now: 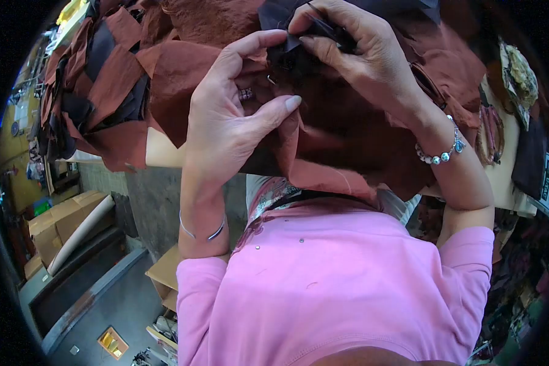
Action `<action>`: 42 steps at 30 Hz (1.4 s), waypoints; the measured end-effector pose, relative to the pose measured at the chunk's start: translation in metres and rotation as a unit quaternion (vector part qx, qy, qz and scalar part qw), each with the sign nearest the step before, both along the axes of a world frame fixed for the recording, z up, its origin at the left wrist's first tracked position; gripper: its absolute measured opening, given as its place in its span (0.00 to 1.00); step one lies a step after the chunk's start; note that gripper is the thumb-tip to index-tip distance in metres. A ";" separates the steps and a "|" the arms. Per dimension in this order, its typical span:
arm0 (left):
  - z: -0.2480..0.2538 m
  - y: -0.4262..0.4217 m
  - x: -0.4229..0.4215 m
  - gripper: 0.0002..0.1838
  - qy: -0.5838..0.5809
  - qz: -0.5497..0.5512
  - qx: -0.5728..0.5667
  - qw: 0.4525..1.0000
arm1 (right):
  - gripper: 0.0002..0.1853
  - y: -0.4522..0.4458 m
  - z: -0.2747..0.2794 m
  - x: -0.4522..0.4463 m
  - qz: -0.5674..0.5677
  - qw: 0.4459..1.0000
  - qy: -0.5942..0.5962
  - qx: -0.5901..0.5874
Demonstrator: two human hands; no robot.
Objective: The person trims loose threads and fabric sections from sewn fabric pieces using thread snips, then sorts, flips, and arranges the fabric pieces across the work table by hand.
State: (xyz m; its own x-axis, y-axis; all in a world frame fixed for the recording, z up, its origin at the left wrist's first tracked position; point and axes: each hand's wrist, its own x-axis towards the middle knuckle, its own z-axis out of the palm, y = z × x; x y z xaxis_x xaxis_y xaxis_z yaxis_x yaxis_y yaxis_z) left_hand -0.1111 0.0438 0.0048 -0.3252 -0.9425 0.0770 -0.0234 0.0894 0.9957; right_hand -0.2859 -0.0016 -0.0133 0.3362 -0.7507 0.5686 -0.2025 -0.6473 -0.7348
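Observation:
Near the top centre, my right hand [363, 52] pinches black material [296, 58] between thumb and fingertips. My left hand [232, 107] is just to its left, with thumb and index finger spread apart and the index fingertip touching the edge of the black material. A ring shows on a curled finger of that hand, and what its curled fingers may hold is hidden. Under both hands lies reddish-brown fabric [348, 146], which hangs over the table edge towards my lap.
Reddish-brown and black pieces [119, 67] are heaped at the upper left on the pale table [165, 149]. Scissors-like handles [490, 134] and a crumpled pale item [518, 76] are at the right. Cardboard boxes [64, 222] stand on the floor at the left.

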 end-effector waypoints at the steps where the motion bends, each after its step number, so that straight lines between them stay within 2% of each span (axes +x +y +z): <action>1: -0.001 0.001 0.000 0.28 0.001 0.004 0.000 1.000 | 0.08 -0.001 -0.003 0.001 0.006 1.000 -0.016 0.008; 4: -0.001 0.003 0.001 0.25 0.012 0.008 0.007 1.000 | 0.10 -0.002 -0.004 -0.003 0.039 0.998 -0.005 0.042; 8: 0.001 0.005 0.001 0.21 0.024 0.023 0.010 0.999 | 0.16 -0.002 -0.005 -0.002 0.064 0.995 0.019 -0.071; 10: 0.003 0.006 0.000 0.19 0.004 0.039 0.019 0.999 | 0.18 0.001 -0.007 -0.001 0.059 0.994 0.023 -0.091; 13: -0.003 0.005 0.002 0.19 -0.016 0.025 -0.017 0.999 | 0.14 -0.005 -0.012 -0.002 0.035 0.996 0.020 -0.074; 16: 0.002 0.011 0.002 0.24 -0.072 0.014 -0.021 0.997 | 0.13 -0.007 -0.007 -0.004 0.031 0.997 0.057 -0.051; 18: 0.005 0.012 0.003 0.22 -0.113 -0.034 -0.067 0.991 | 0.11 -0.007 -0.003 -0.005 0.058 0.996 0.063 -0.001; 19: 0.006 0.012 0.003 0.20 -0.133 -0.057 -0.090 0.985 | 0.11 -0.004 0.002 -0.006 0.085 0.995 0.030 0.031; 20: 0.009 0.013 0.003 0.20 -0.100 -0.048 -0.050 0.993 | 0.12 0.002 0.009 -0.009 0.112 0.992 -0.002 0.064; 23: 0.015 0.015 0.004 0.20 0.028 0.004 0.079 0.996 | 0.16 0.009 0.008 -0.010 0.129 0.991 -0.003 -0.030; 24: 0.014 0.014 0.007 0.21 0.036 -0.003 0.065 0.997 | 0.16 0.009 0.003 -0.009 0.115 0.992 0.021 -0.040; 26: 0.019 0.017 0.004 0.22 0.003 0.009 0.080 0.997 | 0.14 0.008 -0.006 -0.008 0.077 0.992 0.066 -0.075; 27: 0.021 0.019 0.003 0.22 -0.014 0.013 0.088 0.996 | 0.14 0.008 -0.008 -0.005 0.072 0.994 0.066 -0.047; 31: 0.010 0.022 0.006 0.17 -0.062 0.008 -0.003 0.998 | 0.11 0.009 -0.009 0.003 0.066 0.994 0.079 0.033; 32: 0.010 0.025 0.005 0.13 -0.100 0.031 -0.029 0.994 | 0.11 0.008 -0.009 0.003 0.071 0.993 0.080 0.043; 35: 0.015 0.027 0.011 0.10 -0.180 0.021 0.001 0.983 | 0.11 0.006 -0.009 0.005 0.081 0.993 0.071 0.043; 39: 0.003 0.022 0.012 0.09 -0.207 0.054 -0.091 0.973 | 0.11 0.007 -0.004 0.005 0.084 0.989 0.108 0.061; 40: 0.001 0.021 0.013 0.10 -0.218 0.042 -0.108 0.969 | 0.10 0.007 -0.006 0.006 0.080 0.990 0.112 0.031; 42: 0.008 0.024 0.010 0.12 -0.209 0.032 0.004 0.977 | 0.10 0.008 -0.011 0.009 0.072 0.990 0.118 -0.028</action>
State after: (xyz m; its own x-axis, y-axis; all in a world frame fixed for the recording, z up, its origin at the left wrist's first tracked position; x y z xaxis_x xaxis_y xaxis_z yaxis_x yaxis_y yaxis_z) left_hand -0.1008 0.0681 0.0130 -0.2674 -0.9618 -0.0584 -0.4339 0.0661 0.8985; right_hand -0.2766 0.0060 -0.0243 0.5662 -0.6552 0.5002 -0.2672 -0.7199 -0.6405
